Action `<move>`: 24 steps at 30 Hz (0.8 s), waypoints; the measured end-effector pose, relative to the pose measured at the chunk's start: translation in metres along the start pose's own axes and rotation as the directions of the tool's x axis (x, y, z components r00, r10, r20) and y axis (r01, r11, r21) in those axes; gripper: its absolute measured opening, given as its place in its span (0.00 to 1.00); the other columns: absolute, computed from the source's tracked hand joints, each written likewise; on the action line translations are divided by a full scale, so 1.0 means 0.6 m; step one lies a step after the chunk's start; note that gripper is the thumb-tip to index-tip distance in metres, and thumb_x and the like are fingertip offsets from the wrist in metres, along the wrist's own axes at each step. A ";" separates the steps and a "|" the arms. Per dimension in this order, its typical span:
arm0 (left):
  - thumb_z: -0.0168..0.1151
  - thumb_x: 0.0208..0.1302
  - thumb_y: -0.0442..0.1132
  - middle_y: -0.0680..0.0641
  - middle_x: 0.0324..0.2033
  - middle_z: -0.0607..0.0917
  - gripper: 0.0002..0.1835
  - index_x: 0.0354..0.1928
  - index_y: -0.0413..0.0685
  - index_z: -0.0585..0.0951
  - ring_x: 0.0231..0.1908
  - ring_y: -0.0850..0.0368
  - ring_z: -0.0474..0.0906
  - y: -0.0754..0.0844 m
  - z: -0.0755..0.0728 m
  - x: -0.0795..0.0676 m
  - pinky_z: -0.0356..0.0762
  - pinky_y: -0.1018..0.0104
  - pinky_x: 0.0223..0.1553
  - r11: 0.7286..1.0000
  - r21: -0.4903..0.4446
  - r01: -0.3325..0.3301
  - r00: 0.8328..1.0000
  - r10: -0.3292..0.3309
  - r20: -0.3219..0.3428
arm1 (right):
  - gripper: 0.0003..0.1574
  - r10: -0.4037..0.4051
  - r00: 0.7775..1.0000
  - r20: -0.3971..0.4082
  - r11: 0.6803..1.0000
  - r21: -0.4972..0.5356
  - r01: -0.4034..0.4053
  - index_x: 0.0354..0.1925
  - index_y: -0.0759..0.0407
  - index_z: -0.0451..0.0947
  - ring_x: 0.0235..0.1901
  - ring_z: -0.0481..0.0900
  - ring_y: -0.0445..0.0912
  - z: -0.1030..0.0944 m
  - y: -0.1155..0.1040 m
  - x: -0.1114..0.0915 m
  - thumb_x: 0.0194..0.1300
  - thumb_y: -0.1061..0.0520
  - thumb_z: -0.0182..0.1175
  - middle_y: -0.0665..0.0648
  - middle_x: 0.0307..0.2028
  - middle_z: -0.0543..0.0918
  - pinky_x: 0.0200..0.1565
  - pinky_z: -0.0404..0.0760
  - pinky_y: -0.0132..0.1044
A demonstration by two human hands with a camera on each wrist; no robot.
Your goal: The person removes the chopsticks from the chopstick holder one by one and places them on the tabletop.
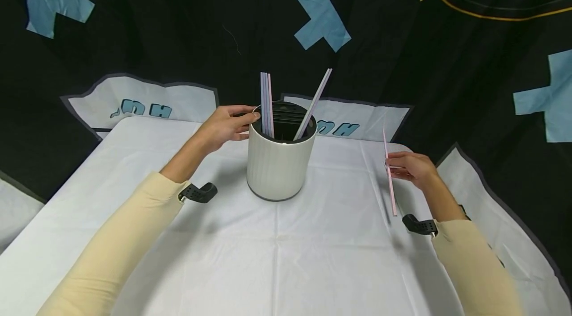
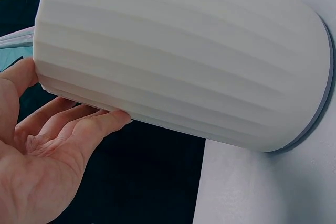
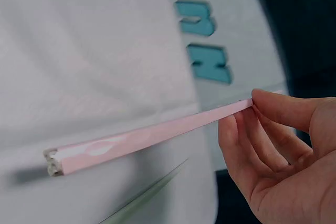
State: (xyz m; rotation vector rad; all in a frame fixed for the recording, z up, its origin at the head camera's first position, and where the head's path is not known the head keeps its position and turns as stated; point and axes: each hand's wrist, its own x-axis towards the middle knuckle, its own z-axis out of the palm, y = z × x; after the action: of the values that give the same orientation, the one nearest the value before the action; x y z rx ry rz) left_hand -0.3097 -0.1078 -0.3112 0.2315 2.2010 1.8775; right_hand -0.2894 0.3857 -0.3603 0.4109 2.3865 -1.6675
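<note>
Right wrist view puts the squared near end of your pink stick [image 3: 142,137] closest to the lens, its long axis rising from lower left to the fingertips at the right. Seen from your head, that axis points almost straight away from you, the near end slightly right of the far end. Your right hand [image 1: 411,166] pinches it between thumb and fingertips partway along its length, with the palm to its right and the stick held above the table.

White cloth [image 1: 339,236] spreads leftward from the stick to the container [image 1: 279,167], so you have broad room on that side; the table's right edge passes close by your right hand. The container stands upright, short of the far edge. Your left hand [image 1: 223,127] grips its left side, thumb hooked over the rim and fingers against the ribbed outer wall.

Inside, a bundle of sticks [image 1: 266,102] stands nearly upright at the left, while a slanted pair [image 1: 315,102] leans right, both reaching above the rim. Past the far edge come a lettered white panel [image 1: 187,97] and black backdrop [image 1: 178,42].
</note>
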 end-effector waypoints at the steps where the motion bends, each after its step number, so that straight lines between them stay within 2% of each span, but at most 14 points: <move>1: 0.62 0.73 0.45 0.42 0.69 0.75 0.30 0.72 0.43 0.70 0.67 0.44 0.75 -0.001 -0.001 0.000 0.80 0.52 0.62 1.000 -0.001 0.002 1.000 -0.002 0.000 | 0.30 0.007 1.000 -0.003 1.000 -0.024 -0.007 0.67 0.69 0.69 0.34 0.88 0.38 0.000 0.010 0.003 0.73 0.57 0.62 0.40 0.30 0.86 0.43 0.88 0.31; 8: 0.63 0.73 0.45 0.42 0.68 0.76 0.30 0.72 0.43 0.70 0.66 0.44 0.75 -0.001 -0.002 0.000 0.80 0.51 0.62 1.000 -0.004 -0.002 1.000 0.002 0.003 | 0.33 0.051 0.998 -0.020 0.996 -0.078 -0.053 0.67 0.72 0.68 0.32 0.87 0.38 -0.001 0.057 0.013 0.71 0.57 0.64 0.41 0.30 0.85 0.41 0.88 0.31; 24: 0.63 0.73 0.46 0.43 0.67 0.77 0.30 0.72 0.43 0.71 0.66 0.44 0.76 -0.001 -0.002 -0.002 0.81 0.52 0.61 1.000 -0.008 -0.010 1.000 0.010 -0.005 | 0.35 0.056 0.998 -0.022 0.991 -0.117 -0.058 0.66 0.79 0.67 0.28 0.85 0.35 0.006 0.097 0.021 0.69 0.61 0.64 0.40 0.27 0.85 0.36 0.88 0.29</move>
State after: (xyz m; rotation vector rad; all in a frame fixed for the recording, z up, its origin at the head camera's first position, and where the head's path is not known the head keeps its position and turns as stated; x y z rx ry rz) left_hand -0.3088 -0.1091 -0.3114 0.2374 2.1995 1.8941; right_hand -0.2816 0.4023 -0.4170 0.4714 2.4473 -1.4962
